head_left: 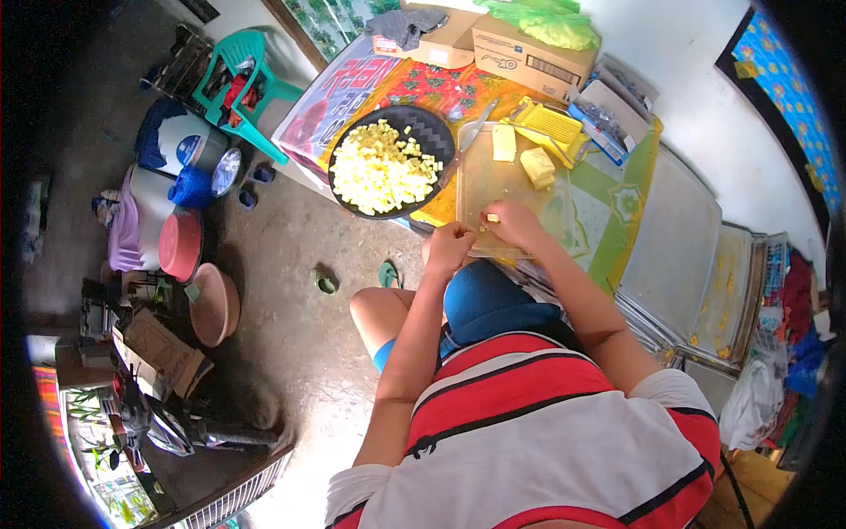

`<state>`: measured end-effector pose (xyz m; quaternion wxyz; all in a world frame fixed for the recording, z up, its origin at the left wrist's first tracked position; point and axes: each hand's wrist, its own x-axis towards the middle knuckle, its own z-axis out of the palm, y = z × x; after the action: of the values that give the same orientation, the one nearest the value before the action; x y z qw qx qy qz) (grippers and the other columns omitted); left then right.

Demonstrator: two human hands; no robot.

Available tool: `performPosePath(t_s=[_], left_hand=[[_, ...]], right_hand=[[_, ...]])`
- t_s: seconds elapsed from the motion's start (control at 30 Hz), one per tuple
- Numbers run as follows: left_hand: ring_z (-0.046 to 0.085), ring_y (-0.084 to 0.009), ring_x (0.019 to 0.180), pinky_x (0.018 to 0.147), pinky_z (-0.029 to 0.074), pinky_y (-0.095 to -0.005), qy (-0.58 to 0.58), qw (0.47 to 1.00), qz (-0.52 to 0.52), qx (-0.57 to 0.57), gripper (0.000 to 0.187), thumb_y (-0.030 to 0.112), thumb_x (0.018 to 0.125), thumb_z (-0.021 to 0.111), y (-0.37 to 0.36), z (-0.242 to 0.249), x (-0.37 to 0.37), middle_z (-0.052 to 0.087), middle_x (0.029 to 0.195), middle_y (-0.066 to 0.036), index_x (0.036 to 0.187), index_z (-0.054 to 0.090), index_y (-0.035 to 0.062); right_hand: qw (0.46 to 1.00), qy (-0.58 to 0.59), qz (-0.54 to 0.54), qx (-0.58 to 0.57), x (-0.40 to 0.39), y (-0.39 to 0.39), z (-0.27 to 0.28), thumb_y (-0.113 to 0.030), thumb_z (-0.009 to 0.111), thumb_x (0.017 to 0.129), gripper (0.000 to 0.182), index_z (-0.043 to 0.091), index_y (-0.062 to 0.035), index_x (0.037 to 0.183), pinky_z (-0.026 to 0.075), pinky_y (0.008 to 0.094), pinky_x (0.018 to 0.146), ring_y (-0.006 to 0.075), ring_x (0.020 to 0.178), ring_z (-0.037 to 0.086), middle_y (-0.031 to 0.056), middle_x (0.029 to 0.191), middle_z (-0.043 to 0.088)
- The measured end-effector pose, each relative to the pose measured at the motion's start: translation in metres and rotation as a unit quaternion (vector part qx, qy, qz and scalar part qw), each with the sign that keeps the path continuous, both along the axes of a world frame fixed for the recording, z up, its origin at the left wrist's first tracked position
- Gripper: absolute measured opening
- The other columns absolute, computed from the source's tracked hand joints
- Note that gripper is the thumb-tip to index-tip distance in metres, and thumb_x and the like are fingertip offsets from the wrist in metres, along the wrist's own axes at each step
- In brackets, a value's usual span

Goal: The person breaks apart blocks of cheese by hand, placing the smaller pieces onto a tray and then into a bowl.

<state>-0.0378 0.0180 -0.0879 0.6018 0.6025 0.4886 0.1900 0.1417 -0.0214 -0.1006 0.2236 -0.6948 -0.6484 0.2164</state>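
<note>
My right hand [516, 226] is over the near edge of a translucent plastic tray [476, 189], fingers closed on a small yellow cube [493, 218]. Close beside it, at the tray's near left corner, my left hand [451, 244] has its fingers pinched together; whatever is in them is too small to make out. Farther back on the tray lie a flat yellow slab [503, 143] and a thicker yellow block [537, 167]. A knife [481, 123] rests at the tray's far left corner. To the left, a round black tray [429, 132] carries a heap of pale yellow cubes [377, 172].
A yellow ridged plastic rack [551, 128] and an opened box [608, 119] stand behind the tray. Cardboard boxes [533, 57] line the table's back. Stacked metal-edged trays [674, 247] lean at right. Basins [214, 304] and a green chair [247, 79] are at left.
</note>
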Motion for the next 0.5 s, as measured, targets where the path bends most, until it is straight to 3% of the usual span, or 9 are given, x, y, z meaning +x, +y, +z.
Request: performPosePath(t_s=[0.23,0.33,0.5], left_hand=[[0.042,-0.0067,0.041,0.033,0.029,-0.0231,-0.058,0.996,0.041,-0.044,0.011,0.011,0.082,0.06,0.001,0.0,0.001,0.052,0.058,-0.001,0.081,0.062,0.0007],[0.042,-0.0065,0.041,0.033,0.027,-0.0231,-0.001,0.999,0.021,-0.046,0.013,0.013,0.083,0.061,0.002,0.003,0.0,0.052,0.06,-0.001,0.079,0.06,0.0012],[0.04,-0.0058,0.039,0.033,0.026,-0.0218,-0.077,0.987,0.066,-0.128,0.016,0.018,0.084,0.064,0.003,0.012,-0.003,0.05,0.058,0.001,0.077,0.058,0.0048]], right_hand=[[1.0,0.015,0.022,0.007,0.004,0.001,-0.003,-0.024,0.066,0.077,0.023,0.07,-0.0126,0.097,0.05,0.0406,0.076,0.0324,0.088,0.063,0.0133,0.094,0.065],[0.998,-0.013,0.062,0.02,0.006,0.0,0.0,-0.026,0.066,0.075,0.024,0.07,-0.0154,0.096,0.05,0.0426,0.078,0.0325,0.089,0.064,0.0138,0.093,0.067],[0.997,-0.035,0.063,-0.016,-0.002,-0.001,0.015,-0.025,0.067,0.075,0.023,0.07,-0.0142,0.095,0.05,0.04,0.076,0.0306,0.088,0.063,0.0107,0.093,0.065]])
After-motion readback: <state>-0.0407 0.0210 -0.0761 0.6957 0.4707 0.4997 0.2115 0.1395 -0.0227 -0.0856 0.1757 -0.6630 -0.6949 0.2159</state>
